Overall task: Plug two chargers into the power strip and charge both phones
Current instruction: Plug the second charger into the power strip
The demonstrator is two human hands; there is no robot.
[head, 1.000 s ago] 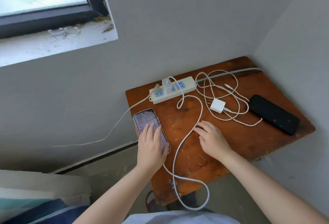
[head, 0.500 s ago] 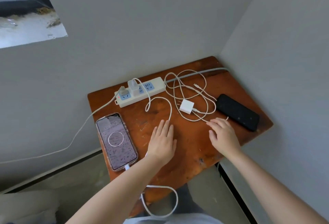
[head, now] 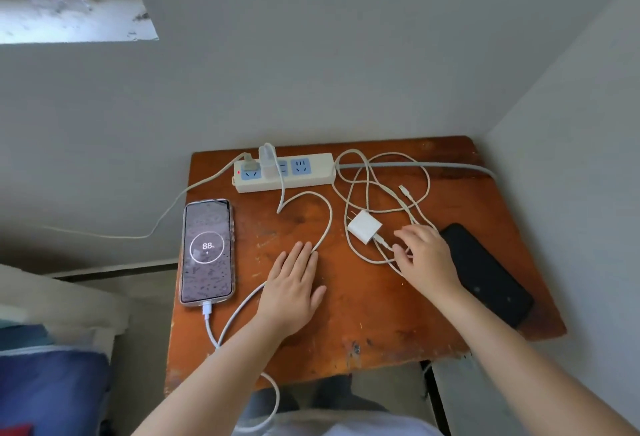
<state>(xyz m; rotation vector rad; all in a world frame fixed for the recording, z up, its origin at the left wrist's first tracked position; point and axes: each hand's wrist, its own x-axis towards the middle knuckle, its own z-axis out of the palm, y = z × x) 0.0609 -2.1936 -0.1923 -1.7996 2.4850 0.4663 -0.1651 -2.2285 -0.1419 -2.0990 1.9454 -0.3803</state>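
A white power strip [head: 311,175] lies at the back of the small wooden table [head: 363,314], with one white charger [head: 267,158] plugged into it. That charger's cable runs to a phone [head: 207,251] at the table's left edge; its lit screen reads 88. A second white charger [head: 364,227] lies unplugged among its tangled white cable [head: 384,172]. A black phone [head: 485,272] with a dark screen lies on the right. My left hand [head: 294,290] rests flat on the table over the first cable. My right hand [head: 427,259] hovers over the tangled cable, fingers apart, beside the loose charger.
Walls close in behind and to the right of the table. The strip's grey lead [head: 415,166] runs off to the right. Another thin cable [head: 166,207] leaves a left socket and hangs off the table. A window sill [head: 69,19] is at the upper left.
My left hand left the lit phone and settled flat on the table. My right hand moved right, onto the tangled cable near the loose charger. The view shifted right.
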